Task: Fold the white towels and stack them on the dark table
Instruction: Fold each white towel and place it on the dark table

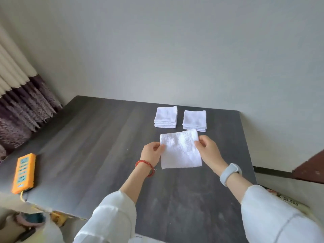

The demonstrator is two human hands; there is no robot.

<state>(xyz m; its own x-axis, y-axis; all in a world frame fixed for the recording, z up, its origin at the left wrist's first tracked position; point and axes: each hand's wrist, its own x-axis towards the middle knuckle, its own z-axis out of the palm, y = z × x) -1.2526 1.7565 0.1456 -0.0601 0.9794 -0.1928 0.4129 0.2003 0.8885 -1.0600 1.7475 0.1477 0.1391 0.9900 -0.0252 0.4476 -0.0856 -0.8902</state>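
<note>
1. The only writing in view sits on a pale object [287, 201] at the right edge, beside the right sleeve; its dark letters are too blurred to read with any certainty.
2. The orange power strip [23, 173] near the table's left edge has a row of greenish socket panels, but nothing on them is legible.
3. The dark table [98, 155] has a matte, wood-grain top with streaks running away from the person.
4. A white towel [180, 150] with a nubbly terry texture lies as a roughly square folded piece near the middle of the table, between the two hands (its far right corner looks slightly rolled).
5. Beyond it, near the wall, stand two neat piles of folded white towels, the left stack [166, 117] and the right stack [194, 121], just beside each other but apart; the towel's far edge reaches close to the right stack.
6. The left hand [152, 153] pinches the towel's left edge, fingers curled under and thumb on top; a red bead bracelet [145, 166] circles that wrist.
7. The right hand [208, 151] grips the towel's right edge near the far corner in the same way, fingers bent; a grey wristband [230, 173] sits on that wrist.
8. Both forearms emerge from loose white sleeves [112, 218].
9. A cream and purple curtain [22, 102] with a fuzzy lower band hangs at the left.
</note>
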